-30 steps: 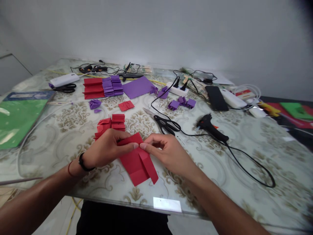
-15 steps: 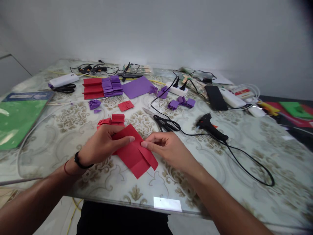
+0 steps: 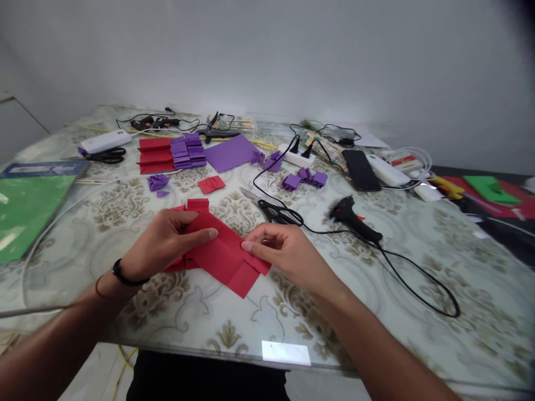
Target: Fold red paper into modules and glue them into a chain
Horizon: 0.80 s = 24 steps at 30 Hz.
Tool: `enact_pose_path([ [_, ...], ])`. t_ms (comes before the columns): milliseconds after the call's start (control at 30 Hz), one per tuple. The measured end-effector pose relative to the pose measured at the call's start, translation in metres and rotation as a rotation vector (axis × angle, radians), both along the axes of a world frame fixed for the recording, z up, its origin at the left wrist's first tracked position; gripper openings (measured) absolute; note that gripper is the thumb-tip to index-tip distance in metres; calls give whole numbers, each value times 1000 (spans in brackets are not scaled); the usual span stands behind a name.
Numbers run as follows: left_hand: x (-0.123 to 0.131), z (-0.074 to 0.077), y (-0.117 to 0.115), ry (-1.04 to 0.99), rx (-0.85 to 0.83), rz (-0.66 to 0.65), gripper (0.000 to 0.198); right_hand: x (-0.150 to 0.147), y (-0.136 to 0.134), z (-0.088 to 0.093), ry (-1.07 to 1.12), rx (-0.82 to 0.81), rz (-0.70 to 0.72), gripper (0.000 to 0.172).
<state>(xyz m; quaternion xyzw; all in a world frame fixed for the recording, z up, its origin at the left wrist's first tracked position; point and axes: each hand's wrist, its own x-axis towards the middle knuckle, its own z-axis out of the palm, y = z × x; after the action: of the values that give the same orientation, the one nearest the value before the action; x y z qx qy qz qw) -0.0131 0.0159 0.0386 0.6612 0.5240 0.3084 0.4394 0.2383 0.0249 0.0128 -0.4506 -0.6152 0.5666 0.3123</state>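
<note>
Between my two hands is a sheet of red paper (image 3: 223,250), creased, with a narrow flap folded along its right side. My left hand (image 3: 175,239) pinches its upper left part, thumb lying on top. With thumb and fingers my right hand (image 3: 278,248) grips the folded flap on the right edge. Partly behind my left hand lie folded red paper pieces (image 3: 198,205). A small red folded square (image 3: 211,184) rests farther back. Black-handled scissors (image 3: 273,210) lie just beyond my right hand.
A black glue gun (image 3: 355,218) with its looping cord lies at right. Behind are purple folded pieces (image 3: 307,177), a purple sheet (image 3: 232,152), a white power strip (image 3: 297,156) and a black phone (image 3: 361,170). Green paper (image 3: 33,211) in plastic is at left.
The red paper has turned so its lower corner points more to the right. My left hand has shifted slightly left and down; my right hand keeps hold of the flap.
</note>
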Motion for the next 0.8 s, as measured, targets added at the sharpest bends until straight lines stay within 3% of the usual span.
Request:
enact_pose_path([
  [100,-1,2,2,23,-104,-63,30,3,2,2,5,20,10,23],
  [400,8,-3,-3,76,-13,-178,20,-2,-1,4,-17,-35,132,23],
  [800,2,4,-1,36,21,-156,13,5,4,2,-37,-16,180,23],
])
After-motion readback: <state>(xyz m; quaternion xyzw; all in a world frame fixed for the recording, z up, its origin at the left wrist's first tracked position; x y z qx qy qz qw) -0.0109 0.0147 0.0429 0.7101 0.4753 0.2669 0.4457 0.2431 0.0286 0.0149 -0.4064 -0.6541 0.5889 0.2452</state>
